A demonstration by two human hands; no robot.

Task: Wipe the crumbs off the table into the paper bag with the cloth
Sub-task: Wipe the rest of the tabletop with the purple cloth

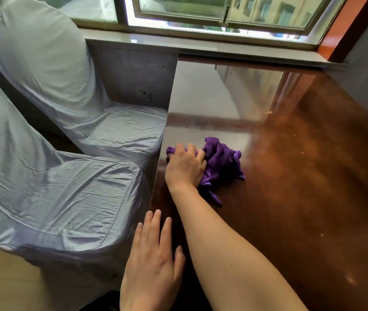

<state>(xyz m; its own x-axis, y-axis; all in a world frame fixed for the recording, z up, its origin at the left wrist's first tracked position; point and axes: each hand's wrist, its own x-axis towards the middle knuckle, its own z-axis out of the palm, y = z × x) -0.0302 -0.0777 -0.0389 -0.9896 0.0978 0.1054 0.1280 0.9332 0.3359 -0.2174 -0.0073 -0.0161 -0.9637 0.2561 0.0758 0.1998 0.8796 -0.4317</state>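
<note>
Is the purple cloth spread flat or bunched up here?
Bunched up. The cloth sits in a crumpled heap with folds and loose corners sticking out, gripped under the right hand near the table edge.

Two grey-covered chairs point(70, 122) left; window point(201, 12) above stone sill point(156, 41); daylight glare; orange-red wall trim point(344, 25) right.

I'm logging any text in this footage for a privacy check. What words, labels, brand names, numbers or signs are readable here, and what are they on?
None: no readable text appears anywhere in this view.
The purple cloth under the right hand shows no tag or label.
The wooden table, the two covered chairs and the window frame carry no visible writing.
The building outside the window is too blurred to show any sign.
</note>
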